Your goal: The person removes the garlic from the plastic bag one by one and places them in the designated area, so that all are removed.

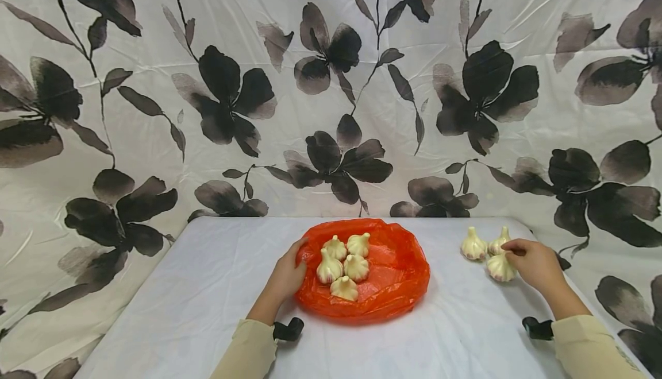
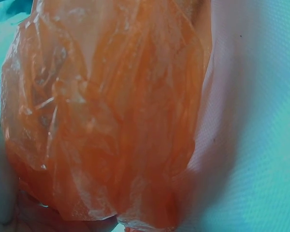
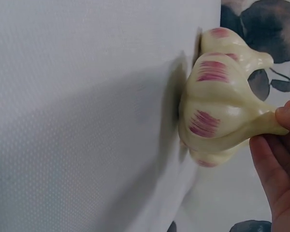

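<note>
An orange-red plastic bag (image 1: 395, 287) sits spread open on the table, with several pale garlic bulbs (image 1: 329, 267) gathered in its left half. My left hand (image 1: 289, 273) grips the bag's left side, thumb over the rim; in the left wrist view the crinkled plastic (image 2: 111, 125) covers most of the fingers. Over on the right, my right hand (image 1: 538, 261) pinches the stem of a purple-streaked garlic bulb (image 3: 217, 101) between thumb and fingers. That bulb appears to be at the table surface. Two more bulbs stand right behind it, one at the left (image 1: 473, 245) and one at the back (image 1: 499, 241).
A white cloth covers the table (image 1: 207, 310), whose right edge runs close by the right hand. Behind it hangs a white curtain (image 1: 414, 138) with dark flowers. Each wrist carries a small black camera, such as the left one (image 1: 289, 329).
</note>
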A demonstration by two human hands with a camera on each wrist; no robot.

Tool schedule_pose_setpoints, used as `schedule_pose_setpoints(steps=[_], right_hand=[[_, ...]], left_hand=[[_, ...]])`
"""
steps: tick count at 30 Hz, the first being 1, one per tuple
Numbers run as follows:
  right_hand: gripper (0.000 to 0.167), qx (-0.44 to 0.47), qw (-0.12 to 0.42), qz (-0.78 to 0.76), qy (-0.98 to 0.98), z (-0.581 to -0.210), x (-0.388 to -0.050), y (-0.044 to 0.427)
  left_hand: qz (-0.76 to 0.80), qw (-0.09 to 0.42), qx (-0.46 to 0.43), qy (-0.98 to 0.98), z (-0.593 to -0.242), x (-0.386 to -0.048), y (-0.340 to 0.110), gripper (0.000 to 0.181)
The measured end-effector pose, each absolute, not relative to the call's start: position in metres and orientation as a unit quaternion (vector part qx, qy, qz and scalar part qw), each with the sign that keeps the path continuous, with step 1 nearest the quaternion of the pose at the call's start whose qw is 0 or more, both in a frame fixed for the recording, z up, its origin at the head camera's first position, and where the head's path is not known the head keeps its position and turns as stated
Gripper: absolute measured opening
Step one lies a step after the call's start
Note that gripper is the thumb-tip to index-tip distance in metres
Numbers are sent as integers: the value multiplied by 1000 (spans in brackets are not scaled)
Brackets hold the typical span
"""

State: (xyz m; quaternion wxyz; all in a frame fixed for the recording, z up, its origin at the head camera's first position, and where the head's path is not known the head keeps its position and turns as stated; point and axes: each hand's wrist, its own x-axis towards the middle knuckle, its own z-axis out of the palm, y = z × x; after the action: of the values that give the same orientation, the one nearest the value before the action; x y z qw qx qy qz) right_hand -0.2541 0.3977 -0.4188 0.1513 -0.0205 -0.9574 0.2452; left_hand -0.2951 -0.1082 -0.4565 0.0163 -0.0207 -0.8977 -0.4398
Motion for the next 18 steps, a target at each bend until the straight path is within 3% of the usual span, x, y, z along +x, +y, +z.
schedule_pose_setpoints(steps=[18], right_hand=[[19, -24, 196, 245, -949, -428, -258, 392]], left_hand=[[-442, 25, -31, -896, -460, -295, -110, 55]])
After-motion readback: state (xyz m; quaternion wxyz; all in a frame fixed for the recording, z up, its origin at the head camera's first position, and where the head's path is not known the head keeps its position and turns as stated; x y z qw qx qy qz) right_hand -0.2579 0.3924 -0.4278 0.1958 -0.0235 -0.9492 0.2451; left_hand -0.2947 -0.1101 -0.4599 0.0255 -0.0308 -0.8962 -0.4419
